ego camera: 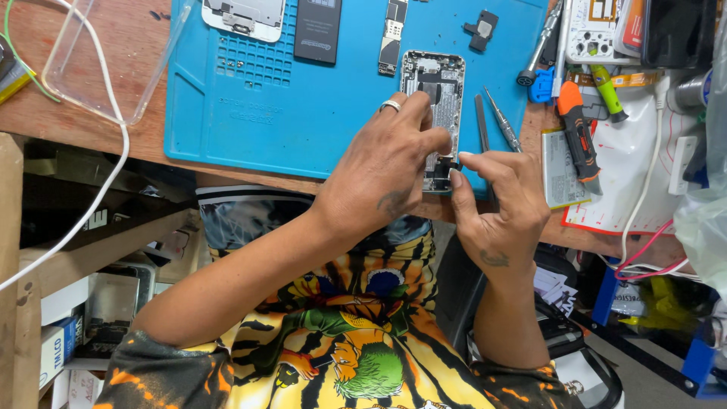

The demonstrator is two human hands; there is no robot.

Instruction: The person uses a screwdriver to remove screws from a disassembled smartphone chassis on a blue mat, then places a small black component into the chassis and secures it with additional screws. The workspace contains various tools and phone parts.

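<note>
An opened phone housing (434,83) lies on the blue work mat (257,106), its lower end at the mat's near edge. My left hand (386,163), with a ring on one finger, rests over the housing's lower half, fingertips pinched at its bottom. My right hand (500,204) pinches a small black part (452,164) at the housing's lower right corner. Both hands meet there and hide the bottom of the housing.
On the mat lie a black battery (317,30), a logic board (391,38), a white phone frame (244,17) and a small black piece (482,29). Tweezers (482,125), a thin screwdriver (503,121) and an orange-handled tool (578,136) lie to the right. A clear tray (106,60) sits left.
</note>
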